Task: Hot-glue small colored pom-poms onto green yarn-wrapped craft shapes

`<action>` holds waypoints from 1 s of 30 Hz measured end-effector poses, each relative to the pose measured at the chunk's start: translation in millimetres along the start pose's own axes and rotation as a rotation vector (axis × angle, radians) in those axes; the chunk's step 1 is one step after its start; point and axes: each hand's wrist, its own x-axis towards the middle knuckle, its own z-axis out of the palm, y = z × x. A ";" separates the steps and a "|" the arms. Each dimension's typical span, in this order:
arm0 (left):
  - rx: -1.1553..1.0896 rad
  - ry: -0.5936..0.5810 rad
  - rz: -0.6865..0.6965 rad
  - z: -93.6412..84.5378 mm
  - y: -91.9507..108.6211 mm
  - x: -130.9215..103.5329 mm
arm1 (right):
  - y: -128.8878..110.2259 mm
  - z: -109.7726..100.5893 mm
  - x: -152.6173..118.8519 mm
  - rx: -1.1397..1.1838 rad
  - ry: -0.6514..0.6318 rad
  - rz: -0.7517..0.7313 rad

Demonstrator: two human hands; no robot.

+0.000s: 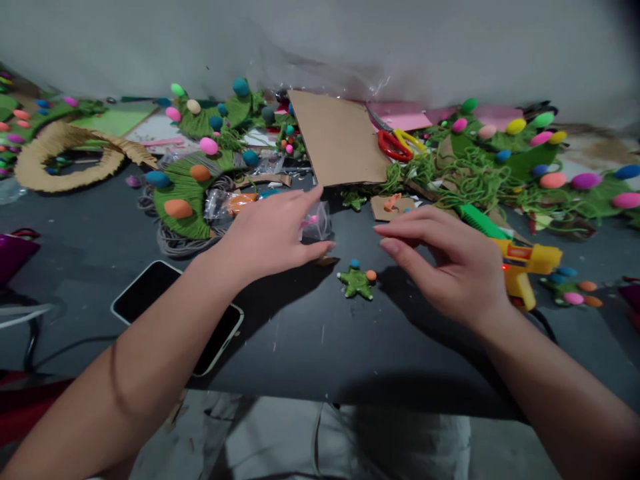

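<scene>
A small green yarn-wrapped star (357, 283) lies on the dark table between my hands, with a blue ball on its top point and an orange ball on its right one. To its upper left is my left hand (273, 233), thumb and index finger spread, over small clear plastic packets (317, 223). My right hand (445, 260) hovers to the star's upper right. Its thumb and index tips are close together with a narrow gap, and I see nothing between them. Neither hand touches the star. Right behind my right hand, a yellow glue gun (530, 260) shows a red light.
A phone (150, 290) lies under my left forearm. At the back are a cardboard sheet (340, 140), red-and-yellow-handled scissors (400, 143), loose green yarn (480, 177), a tan wrapped ring (70, 167) and a green wrapped piece with colored balls (183, 193).
</scene>
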 end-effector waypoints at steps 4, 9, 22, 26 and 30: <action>-0.503 -0.089 -0.092 -3.4 2.8 -1.6 | -0.6 0.8 0.0 0.024 -0.015 0.014; -1.361 -0.432 -0.082 -4.1 13.6 -5.1 | 0.6 7.0 -2.8 0.054 -0.087 -0.048; -1.650 -0.460 -0.208 -1.2 14.8 -3.7 | -1.1 2.2 -1.6 -0.030 0.046 0.114; -1.389 -0.167 -0.195 -0.5 14.9 0.8 | 5.9 -2.8 -2.7 0.020 0.036 0.158; -1.208 -0.014 -0.178 -0.2 15.1 3.0 | 8.6 -2.6 -4.9 0.098 -0.051 0.157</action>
